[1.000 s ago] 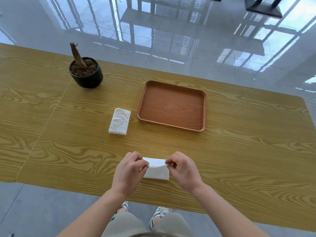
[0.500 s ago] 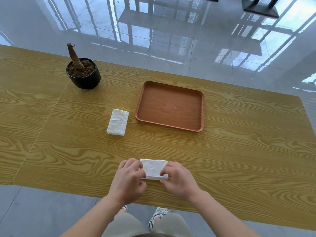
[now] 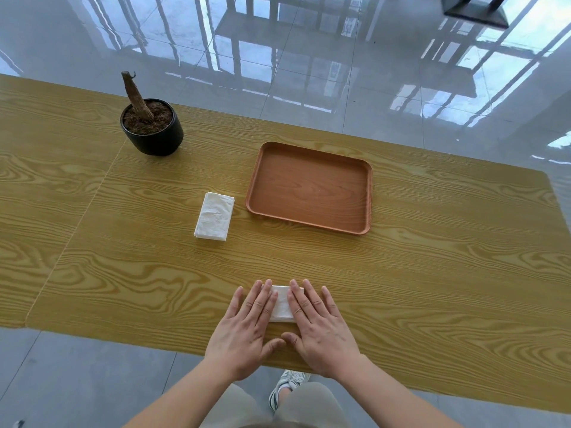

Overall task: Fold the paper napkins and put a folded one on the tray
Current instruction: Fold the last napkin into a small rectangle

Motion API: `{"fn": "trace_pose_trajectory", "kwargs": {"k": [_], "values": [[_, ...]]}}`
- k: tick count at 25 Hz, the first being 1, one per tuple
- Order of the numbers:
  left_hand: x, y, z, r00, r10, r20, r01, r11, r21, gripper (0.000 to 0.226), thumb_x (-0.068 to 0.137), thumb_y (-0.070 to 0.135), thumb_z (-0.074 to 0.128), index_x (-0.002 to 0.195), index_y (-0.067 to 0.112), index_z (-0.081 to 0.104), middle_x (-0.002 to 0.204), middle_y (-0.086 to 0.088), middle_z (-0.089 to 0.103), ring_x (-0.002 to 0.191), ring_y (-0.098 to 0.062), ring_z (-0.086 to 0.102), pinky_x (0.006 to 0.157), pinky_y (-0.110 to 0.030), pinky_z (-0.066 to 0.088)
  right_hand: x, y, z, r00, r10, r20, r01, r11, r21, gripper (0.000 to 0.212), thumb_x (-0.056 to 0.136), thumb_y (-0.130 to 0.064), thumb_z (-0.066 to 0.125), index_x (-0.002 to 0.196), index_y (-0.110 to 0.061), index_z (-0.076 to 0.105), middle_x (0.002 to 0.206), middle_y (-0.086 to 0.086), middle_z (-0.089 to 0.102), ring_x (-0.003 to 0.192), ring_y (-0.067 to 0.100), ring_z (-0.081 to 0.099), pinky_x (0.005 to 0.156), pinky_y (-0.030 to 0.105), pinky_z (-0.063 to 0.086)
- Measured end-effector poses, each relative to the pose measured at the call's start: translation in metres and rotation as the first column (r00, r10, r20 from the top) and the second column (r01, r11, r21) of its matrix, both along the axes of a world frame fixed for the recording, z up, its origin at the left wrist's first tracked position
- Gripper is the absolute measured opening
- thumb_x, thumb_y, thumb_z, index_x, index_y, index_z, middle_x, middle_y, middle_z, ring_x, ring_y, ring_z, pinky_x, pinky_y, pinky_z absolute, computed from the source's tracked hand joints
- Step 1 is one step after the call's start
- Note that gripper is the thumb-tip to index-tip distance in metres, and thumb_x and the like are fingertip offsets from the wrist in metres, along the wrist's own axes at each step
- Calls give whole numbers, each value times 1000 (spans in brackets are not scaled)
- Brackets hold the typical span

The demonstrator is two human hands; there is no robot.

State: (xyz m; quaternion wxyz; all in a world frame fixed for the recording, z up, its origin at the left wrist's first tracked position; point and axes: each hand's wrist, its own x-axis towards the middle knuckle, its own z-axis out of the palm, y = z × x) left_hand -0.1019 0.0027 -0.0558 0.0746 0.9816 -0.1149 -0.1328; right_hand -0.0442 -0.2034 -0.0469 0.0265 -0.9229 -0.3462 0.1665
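Pinching has given way to flat, spread left hand (image 3: 244, 329) and right hand (image 3: 321, 332) pressing the napkin (image 3: 281, 304), well short of the tray (image 3: 309, 223); crease nearly set

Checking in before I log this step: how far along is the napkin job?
One napkin lies folded left of the tray. In hand: the left hand and right hand press flat on a second napkin at the table's near edge. Left: the tray holds nothing, so a folded one must go there.
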Motion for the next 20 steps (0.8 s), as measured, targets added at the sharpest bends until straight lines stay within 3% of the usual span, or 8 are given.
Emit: {"fn": "trace_pose_trajectory", "kwargs": {"k": [4,6,8,10,11,14,20], "values": [[0,0,4,1000,23,11,-23,1000,-6,87,95,72,25,156,10,19,165,-9,12,152,-27,10,117,-52,12,2,-1,0,999,-36,-23,37,997,71,77,100,-65,25,161,-19,12,169,-4,-1,156,20,-6,122,46,0],[-2,1,7,998,50,29,-49,999,-22,84,96,70,26,156,11,20,165,-9,13,152,-26,9,117,-50,12,6,0,4,992,-116,-48,123,978,171,70,102,-59,29,160,-20,18,168,-6,8,156,17,4,125,39,4],[-2,2,9,996,78,51,-76,996,-48,76,99,65,26,155,13,25,165,-8,17,152,-25,11,118,-48,13,13,2,11,979,-199,-42,204,946,254,58,104,-46,40,154,-16,36,161,-2,35,149,20,30,122,39,26],[-2,3,10,988,138,70,-132,987,-91,67,101,57,28,151,13,36,161,-10,29,150,-27,20,119,-45,17,23,6,16,971,-236,19,219,926,307,45,101,-32,54,141,-10,55,139,1,60,126,25,53,103,43,48],[-2,2,12,982,176,74,-167,979,-114,63,101,53,30,148,12,42,158,-11,36,148,-28,26,119,-44,21,28,8,19,969,-243,38,219,924,314,40,99,-28,58,135,-9,60,128,1,65,116,26,58,95,43,51],[0,2,14,962,259,90,-241,955,-173,51,101,46,34,134,13,55,147,-16,48,140,-32,40,114,-45,37,43,14,25,979,-201,27,189,954,234,31,98,-28,58,124,-13,65,112,0,65,102,24,55,89,39,50],[8,0,19,937,334,107,-307,929,-207,22,94,29,60,110,15,63,132,-13,56,128,-30,51,100,-42,49,59,26,29,978,-201,-58,207,971,122,12,95,-32,60,98,-22,63,99,-4,55,94,18,47,87,34,46]]}}
